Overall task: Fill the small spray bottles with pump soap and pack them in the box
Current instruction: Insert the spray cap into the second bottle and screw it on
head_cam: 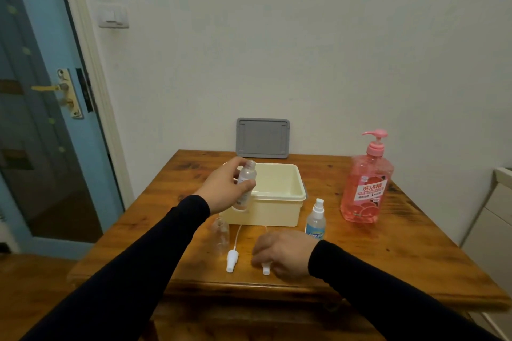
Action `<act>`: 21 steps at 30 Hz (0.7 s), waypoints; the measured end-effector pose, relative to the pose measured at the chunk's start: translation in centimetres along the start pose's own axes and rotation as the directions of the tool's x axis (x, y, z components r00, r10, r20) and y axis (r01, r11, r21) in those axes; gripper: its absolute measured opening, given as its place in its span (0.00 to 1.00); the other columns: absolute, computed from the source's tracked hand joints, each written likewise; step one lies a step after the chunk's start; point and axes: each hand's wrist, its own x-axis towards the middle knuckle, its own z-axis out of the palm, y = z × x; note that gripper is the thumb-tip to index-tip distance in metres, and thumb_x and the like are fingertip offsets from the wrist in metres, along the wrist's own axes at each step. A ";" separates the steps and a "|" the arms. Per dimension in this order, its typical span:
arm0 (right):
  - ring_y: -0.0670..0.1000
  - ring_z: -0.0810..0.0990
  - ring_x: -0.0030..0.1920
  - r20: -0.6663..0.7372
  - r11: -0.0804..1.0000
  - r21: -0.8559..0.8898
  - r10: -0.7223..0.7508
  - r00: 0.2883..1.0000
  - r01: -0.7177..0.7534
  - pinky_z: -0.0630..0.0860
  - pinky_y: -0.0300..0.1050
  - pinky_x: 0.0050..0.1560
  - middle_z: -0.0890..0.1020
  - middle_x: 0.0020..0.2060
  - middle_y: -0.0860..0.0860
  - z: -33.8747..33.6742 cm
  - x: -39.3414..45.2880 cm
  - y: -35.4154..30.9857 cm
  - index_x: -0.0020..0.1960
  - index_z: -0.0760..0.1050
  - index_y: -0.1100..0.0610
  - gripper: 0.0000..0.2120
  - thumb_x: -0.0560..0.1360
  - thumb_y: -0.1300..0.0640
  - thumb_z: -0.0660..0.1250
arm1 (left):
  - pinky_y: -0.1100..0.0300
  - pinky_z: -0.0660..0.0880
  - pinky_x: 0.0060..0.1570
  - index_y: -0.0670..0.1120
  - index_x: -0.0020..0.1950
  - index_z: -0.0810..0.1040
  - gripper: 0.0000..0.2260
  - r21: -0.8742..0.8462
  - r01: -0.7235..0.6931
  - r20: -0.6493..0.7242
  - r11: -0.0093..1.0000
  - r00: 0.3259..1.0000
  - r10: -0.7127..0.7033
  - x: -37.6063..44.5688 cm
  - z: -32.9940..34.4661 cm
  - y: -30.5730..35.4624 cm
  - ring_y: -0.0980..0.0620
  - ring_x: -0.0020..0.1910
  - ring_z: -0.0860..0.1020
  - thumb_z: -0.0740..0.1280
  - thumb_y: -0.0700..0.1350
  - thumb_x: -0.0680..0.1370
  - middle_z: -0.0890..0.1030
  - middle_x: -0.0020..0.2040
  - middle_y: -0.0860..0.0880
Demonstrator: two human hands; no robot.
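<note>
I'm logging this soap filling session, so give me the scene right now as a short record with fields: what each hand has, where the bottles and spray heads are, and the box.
left hand: holds an uncapped small clear plastic bottle by the cream plastic box
right hand: grip on a white spray head at the table
second uncapped clear bottle: upright on the wooden table
loose white spray head with tube: lying beside it
capped blue-label spray bottle: upright, right of box
pink pump soap bottle: far right
grey lid: leaning on wall

Glossy varnished wooden table [415, 243]; smooth cream plastic box [277, 210]; matt grey plastic lid [262, 138]; translucent pink plastic soap bottle [365, 188].
</note>
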 end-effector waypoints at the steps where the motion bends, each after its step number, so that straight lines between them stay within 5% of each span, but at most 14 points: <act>1: 0.52 0.70 0.64 0.012 1.000 -0.010 -0.021 1.000 0.021 0.71 0.51 0.61 0.76 0.62 0.52 0.1 0.0 0.0 0.64 0.74 0.53 0.17 0.76 0.60 0.65 | 0.70 0.73 0.34 0.57 0.64 0.67 0.18 -0.001 0.001 0.005 1.000 1.000 -0.001 0.0 0.0 0.0 0.59 0.46 0.76 0.67 0.50 0.77 0.75 0.52 0.55; 6: 0.54 0.72 0.64 0.034 0.998 -0.028 -0.058 0.998 0.059 0.72 0.53 0.61 0.79 0.59 0.54 0.6 0.2 0.2 0.61 0.76 0.56 0.14 0.75 0.62 0.66 | 0.70 0.72 0.34 0.58 0.63 0.67 0.17 0.007 0.007 0.014 1.000 1.000 -0.007 0.1 0.1 -0.3 0.59 0.45 0.76 0.67 0.50 0.77 0.75 0.52 0.55; 11: 0.51 0.74 0.62 -0.104 0.998 0.058 -0.011 0.994 0.017 0.72 0.49 0.60 0.79 0.59 0.52 0.3 0.0 0.4 0.61 0.76 0.55 0.13 0.77 0.60 0.64 | 0.71 0.72 0.33 0.61 0.60 0.66 0.16 -0.004 0.013 0.016 1.000 1.000 -0.013 0.1 0.1 -0.5 0.59 0.45 0.76 0.68 0.50 0.76 0.75 0.52 0.55; 16: 0.47 0.73 0.62 -0.278 0.963 0.250 0.168 0.946 -0.097 0.68 0.39 0.62 0.78 0.60 0.48 -2.7 -0.5 0.9 0.63 0.74 0.52 0.14 0.78 0.58 0.63 | 0.69 0.73 0.35 0.59 0.62 0.67 0.17 0.005 0.008 0.004 1.000 1.000 -0.008 0.3 -0.2 -0.4 0.59 0.46 0.76 0.67 0.51 0.76 0.76 0.52 0.56; 21: 0.41 0.74 0.57 -0.425 0.877 0.438 0.395 0.814 -0.197 0.66 0.30 0.55 0.79 0.58 0.42 -6.7 -1.3 1.4 0.61 0.75 0.47 0.13 0.77 0.49 0.64 | 0.68 0.73 0.35 0.58 0.62 0.67 0.17 -0.002 0.001 0.005 1.000 1.000 -0.001 0.6 -0.1 0.0 0.58 0.46 0.76 0.67 0.50 0.76 0.76 0.54 0.54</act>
